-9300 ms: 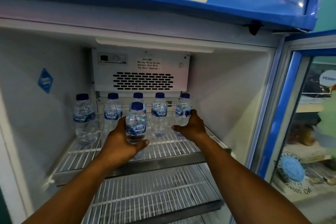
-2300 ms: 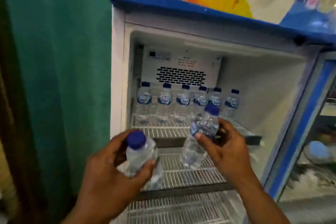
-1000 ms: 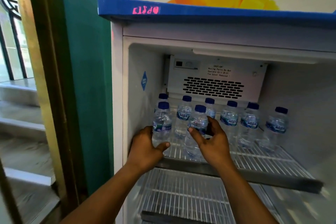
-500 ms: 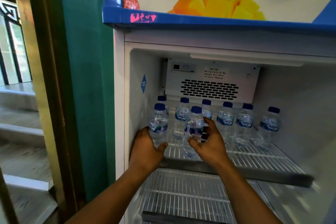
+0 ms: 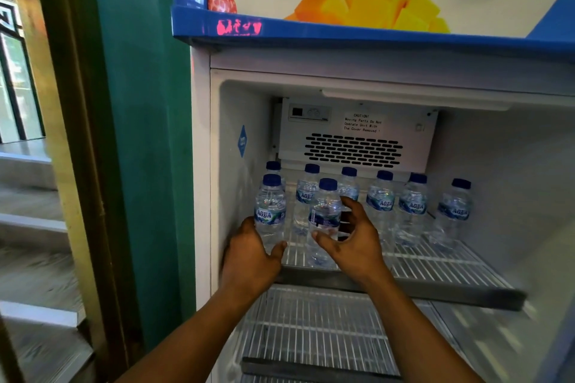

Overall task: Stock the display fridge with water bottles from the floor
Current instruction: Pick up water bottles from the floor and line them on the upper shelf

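Bottles light, slick, squashy: grip at label. Left hand (image 5: 249,255) clasps front-left bottle (image 5: 270,214) on top shelf (image 5: 435,264); right hand (image 5: 351,242) spread, barely touching second bottle (image 5: 323,221).

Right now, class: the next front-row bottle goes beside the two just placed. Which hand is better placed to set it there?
Probably the right hand: it sits open beside the middle front bottle, nearest the bare shelf. The left hand grips the corner bottle by the wall.

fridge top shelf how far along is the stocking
Done: six bottles stand in a back row on the top shelf. In hand: a second row is starting at the left, with the left hand around one front bottle and the right hand open beside another. Left: the rest of the front row, and the bare lower shelf.
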The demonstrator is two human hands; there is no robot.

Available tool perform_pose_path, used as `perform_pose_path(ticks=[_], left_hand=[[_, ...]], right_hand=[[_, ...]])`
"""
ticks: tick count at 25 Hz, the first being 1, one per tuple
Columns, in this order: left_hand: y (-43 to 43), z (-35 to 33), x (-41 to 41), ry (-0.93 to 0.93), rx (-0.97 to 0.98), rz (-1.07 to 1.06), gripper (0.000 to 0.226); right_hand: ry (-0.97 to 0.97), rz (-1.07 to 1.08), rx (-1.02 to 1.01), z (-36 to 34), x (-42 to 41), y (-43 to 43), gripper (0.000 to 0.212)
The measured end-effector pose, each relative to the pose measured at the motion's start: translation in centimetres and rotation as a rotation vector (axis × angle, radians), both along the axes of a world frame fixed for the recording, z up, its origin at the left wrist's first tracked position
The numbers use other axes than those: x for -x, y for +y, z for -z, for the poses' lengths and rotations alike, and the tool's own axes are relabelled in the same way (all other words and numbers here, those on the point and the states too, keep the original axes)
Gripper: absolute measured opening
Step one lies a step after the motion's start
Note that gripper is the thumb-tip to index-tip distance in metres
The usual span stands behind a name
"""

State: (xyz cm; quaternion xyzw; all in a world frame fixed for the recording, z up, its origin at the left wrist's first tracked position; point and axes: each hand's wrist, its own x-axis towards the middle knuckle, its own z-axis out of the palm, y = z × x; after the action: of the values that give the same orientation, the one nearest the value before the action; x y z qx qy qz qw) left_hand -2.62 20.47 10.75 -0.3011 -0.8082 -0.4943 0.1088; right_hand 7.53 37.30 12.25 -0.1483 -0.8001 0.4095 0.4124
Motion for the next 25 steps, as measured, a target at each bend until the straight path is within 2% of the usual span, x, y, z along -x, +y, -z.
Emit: perform_pose_path(ticks=[5,9,11,17,25], left_hand=[[-1.6,-0.2,-1.0,0.034,0.066,0.021,0.079],[-3.6,0.6,-2.6,0.108,0.089,0.075,0.079],[-4.4,1.5,-2.6,0.146,0.145,0.082,0.073],[-5.5,2.9,-2.4,0.217,0.301,0.121,0.064],[-5.6,3.7,-2.0,0.215,0.358,0.128,0.068]], right_hand=[[-0.058,-0.005,-0.021,-0.7,0.2,-1.0,0.080],[-0.303,-0.060,-0.017,-1.5,-0.3,-1.4,0.063],[-0.395,-0.032,-0.043,-1.7,-0.2,-1.8,0.061],[-0.315,0.130,-0.131,-0.4,0.7,-4.1,0.065],[-0.389,0.240,-0.195,0.0,0.9,-5.0,0.070]])
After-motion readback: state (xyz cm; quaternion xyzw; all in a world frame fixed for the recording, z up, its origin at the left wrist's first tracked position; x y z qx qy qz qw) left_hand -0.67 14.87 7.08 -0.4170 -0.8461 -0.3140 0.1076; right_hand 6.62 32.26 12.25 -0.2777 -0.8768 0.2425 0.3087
